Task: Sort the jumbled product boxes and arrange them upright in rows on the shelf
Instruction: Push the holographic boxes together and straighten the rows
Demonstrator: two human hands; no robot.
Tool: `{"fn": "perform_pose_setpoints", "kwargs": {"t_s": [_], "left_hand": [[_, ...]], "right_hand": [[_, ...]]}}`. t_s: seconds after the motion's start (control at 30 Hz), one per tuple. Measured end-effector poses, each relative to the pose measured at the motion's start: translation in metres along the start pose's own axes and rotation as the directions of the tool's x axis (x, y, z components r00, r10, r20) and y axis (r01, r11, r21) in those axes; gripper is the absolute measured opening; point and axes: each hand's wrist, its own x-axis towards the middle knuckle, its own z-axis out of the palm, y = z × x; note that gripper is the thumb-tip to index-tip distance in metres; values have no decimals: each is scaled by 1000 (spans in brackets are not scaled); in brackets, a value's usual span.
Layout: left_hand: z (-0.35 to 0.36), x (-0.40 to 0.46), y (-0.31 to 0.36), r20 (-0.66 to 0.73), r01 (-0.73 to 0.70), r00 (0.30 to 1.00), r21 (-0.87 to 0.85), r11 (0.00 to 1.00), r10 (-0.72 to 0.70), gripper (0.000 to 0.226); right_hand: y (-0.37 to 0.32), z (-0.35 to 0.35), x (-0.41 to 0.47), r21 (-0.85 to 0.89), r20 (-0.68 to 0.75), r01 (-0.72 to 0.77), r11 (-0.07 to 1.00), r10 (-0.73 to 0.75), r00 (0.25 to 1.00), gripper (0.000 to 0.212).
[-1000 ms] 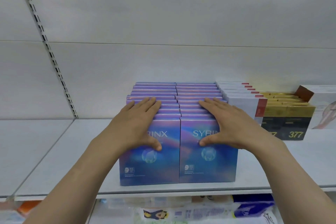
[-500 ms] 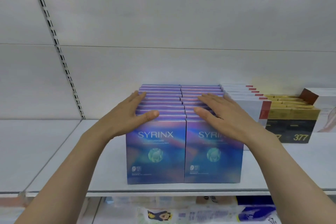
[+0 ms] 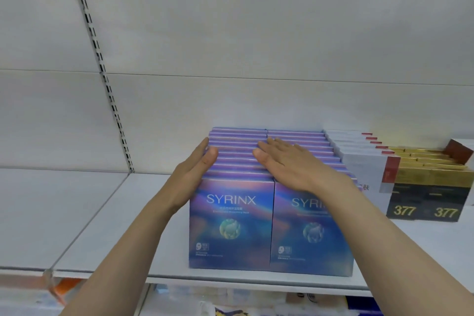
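On the shelf (image 3: 107, 226), SYRINX boxes (image 3: 232, 223) stand upright in two tight rows, front to back. Left hand (image 3: 195, 169) lies flat, fingers straight, against the rows' left side; right hand (image 3: 287, 161) is flat on their tops. Right of the SYRINX boxes, white boxes (image 3: 359, 161) and gold 377 boxes (image 3: 431, 187) are also rowed. Looks nearly done, just squaring up.

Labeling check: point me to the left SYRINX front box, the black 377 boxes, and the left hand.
left SYRINX front box (image 3: 230, 223): head view, on its front face.
black 377 boxes (image 3: 423, 200): head view, on the dark front face above the numbers.
left hand (image 3: 193, 174): head view, on the back of the hand.
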Motion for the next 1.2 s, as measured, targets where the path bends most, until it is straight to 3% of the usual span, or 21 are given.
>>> {"fn": "perform_pose_setpoints", "kwargs": {"t_s": [0.03, 0.07, 0.13, 0.2, 0.3, 0.4, 0.5, 0.57, 0.6, 0.67, 0.77, 0.87, 0.9, 1.0, 1.2], "left_hand": [[2, 0, 11, 43, 12, 999, 49, 999, -14, 116], [4, 7, 15, 55, 27, 998, 76, 997, -31, 115], [2, 23, 9, 29, 27, 999, 28, 999, -28, 81], [-4, 30, 0, 91, -3, 996, 49, 999, -1, 93], [-9, 40, -12, -58, 142, 988, -23, 990, -143, 48], [-13, 24, -35, 4, 10, 1000, -181, 983, -10, 44], [-16, 33, -30, 11, 58, 998, -158, 986, -57, 43], [-11, 47, -14, 25, 89, 996, 30, 996, -89, 33], [-11, 50, -11, 31, 96, 995, 11, 995, -96, 32], [-18, 53, -14, 11, 128, 992, -5, 992, -128, 39], [-20, 49, -16, 173, 195, 968, -72, 978, -181, 74], [-17, 50, -10, 123, 121, 985, 8, 993, -121, 105], [-16, 56, -8, 97, 92, 991, 49, 995, -97, 106], [-14, 63, -13, 93, 53, 994, 64, 997, -58, 77], [-25, 55, -19, 186, 123, 975, -13, 992, -119, 87]], "right_hand": [[-1, 1, 2, -5, -2, 1, 1000, -1, 1000, 74], [-2, 1, 4, -7, -2, 3, 1000, -3, 1000, 74], [-5, 1, 8, -5, 3, 15, 1000, -15, 1000, 74], [-8, 1, 10, 2, 2, 29, 1000, -29, 1000, 73], [-8, 0, 12, 18, -14, 18, 1000, -17, 1000, 70], [-7, 0, 12, 6, 3, 0, 1000, 0, 1000, 71], [-8, 0, 13, 13, 5, 3, 1000, -3, 1000, 70], [-8, 0, 13, 28, -1, 1, 1000, -1, 1000, 69], [-7, 0, 13, 33, -3, 0, 999, 0, 1000, 69], [-8, 0, 13, 38, -7, -1, 999, 1, 1000, 69], [-8, 0, 12, 42, -11, 1, 999, -1, 1000, 68], [-8, 0, 12, 48, -10, 2, 999, -1, 1000, 68], [-8, 0, 12, 46, -10, 1, 999, 0, 1000, 68], [-9, 0, 11, 39, -17, -4, 999, 5, 1000, 68], [-6, -1, 11, 59, -35, -15, 998, 17, 999, 67]]}}
